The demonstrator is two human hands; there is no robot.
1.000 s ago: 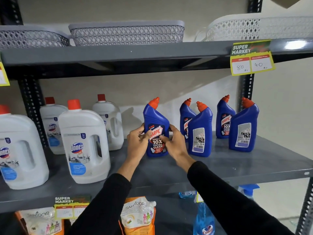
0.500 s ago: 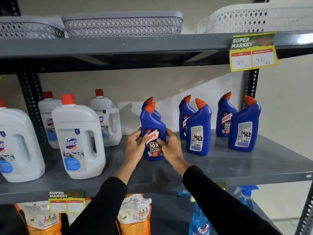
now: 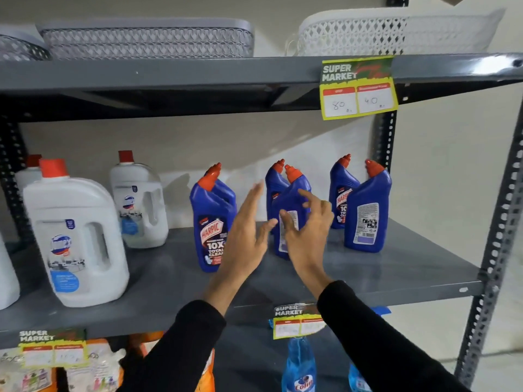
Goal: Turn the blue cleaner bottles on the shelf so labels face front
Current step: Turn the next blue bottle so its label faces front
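Several blue Harpic bottles with orange caps stand on the grey middle shelf (image 3: 396, 275). The left front bottle (image 3: 210, 222) shows its red front label, and another stands right behind it. The middle front bottle (image 3: 288, 199) shows its white back label. My left hand (image 3: 246, 230) is open between these two, touching neither. My right hand (image 3: 308, 227) has spread fingers at the middle bottle's front; contact is unclear. The right front bottle (image 3: 368, 213) shows its back label. Two rear bottles, one (image 3: 274, 182) and another (image 3: 341, 193), stand behind.
Large white Domex jugs (image 3: 73, 236) fill the shelf's left side. Plastic baskets (image 3: 147, 38) sit on the upper shelf, which carries a price tag (image 3: 358, 89). The steel upright (image 3: 501, 222) bounds the right. Pouches and spray bottles (image 3: 298, 366) fill the shelf below.
Both hands let go of the left front bottle, now standing label forward, and moved right to the middle front bottle. The camera shifted closer.
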